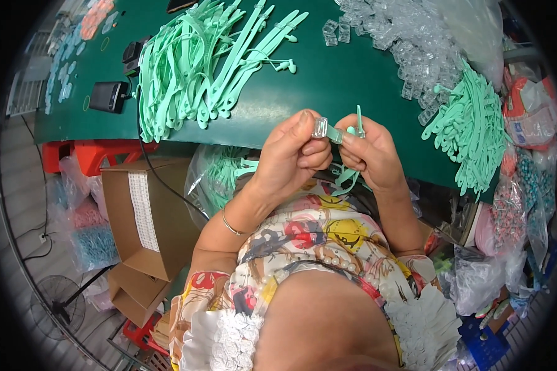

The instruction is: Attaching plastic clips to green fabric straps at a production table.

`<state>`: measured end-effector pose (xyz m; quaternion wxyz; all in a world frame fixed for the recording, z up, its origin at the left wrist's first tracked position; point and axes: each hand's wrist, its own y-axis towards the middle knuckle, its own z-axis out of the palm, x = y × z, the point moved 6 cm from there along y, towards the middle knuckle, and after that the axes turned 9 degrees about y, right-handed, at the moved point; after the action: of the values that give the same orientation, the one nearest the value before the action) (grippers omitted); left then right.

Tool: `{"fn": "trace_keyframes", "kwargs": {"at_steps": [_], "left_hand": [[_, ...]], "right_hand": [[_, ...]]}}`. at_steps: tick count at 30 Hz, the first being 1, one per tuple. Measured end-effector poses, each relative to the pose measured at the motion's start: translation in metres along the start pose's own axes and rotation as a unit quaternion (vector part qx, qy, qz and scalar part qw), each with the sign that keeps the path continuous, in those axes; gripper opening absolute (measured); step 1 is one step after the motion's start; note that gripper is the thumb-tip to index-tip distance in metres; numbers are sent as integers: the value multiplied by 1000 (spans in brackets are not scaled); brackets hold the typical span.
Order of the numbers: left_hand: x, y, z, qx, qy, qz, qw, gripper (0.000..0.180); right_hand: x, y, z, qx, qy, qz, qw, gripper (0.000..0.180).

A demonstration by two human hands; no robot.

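My left hand (294, 154) pinches a small clear plastic clip (319, 127) between thumb and forefinger. My right hand (368, 151) holds a mint-green plastic strap (358, 123), its end meeting the clip; the rest of the strap hangs below my hands. Both hands hover just in front of the near edge of the green table (328, 80). A big heap of the same green straps (198, 62) lies on the table to the left, and a second heap of green straps (470, 133) lies to the right. A pile of clear clips (408, 43) spreads over the far right.
An open cardboard box (142, 216) stands on the floor at my left, with a bag of green straps (220, 176) under the table edge. Dark small devices (108, 96) with a cable sit on the table's left. Bags of coloured parts (526, 198) crowd the right. A fan (59, 306) stands lower left.
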<state>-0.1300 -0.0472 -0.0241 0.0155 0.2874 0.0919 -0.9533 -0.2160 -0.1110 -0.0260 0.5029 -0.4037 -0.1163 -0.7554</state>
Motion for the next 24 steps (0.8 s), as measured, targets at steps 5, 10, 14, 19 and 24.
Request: {"fn": "trace_keyframes", "kwargs": {"at_steps": [5,10,14,19,24], "left_hand": [[5,-2,-4,-18,26,-9,999,25],[-14,-8,-15,-106,282,54,952,14],[-21,-10,-10,-129,429,117,886,12],[-33,-12,-4,-56,553,89,827,13],[-35,-13,10,-20,523,90,848,13]], "right_hand": [[2,-1,5,1,-17,-33,999,11],[28,-5,16,-55,-328,-298,895,14],[29,-10,22,-58,-448,-359,816,10],[20,-12,7,31,-113,-242,963,8],[12,-8,3,19,-91,-174,980,13]]}}
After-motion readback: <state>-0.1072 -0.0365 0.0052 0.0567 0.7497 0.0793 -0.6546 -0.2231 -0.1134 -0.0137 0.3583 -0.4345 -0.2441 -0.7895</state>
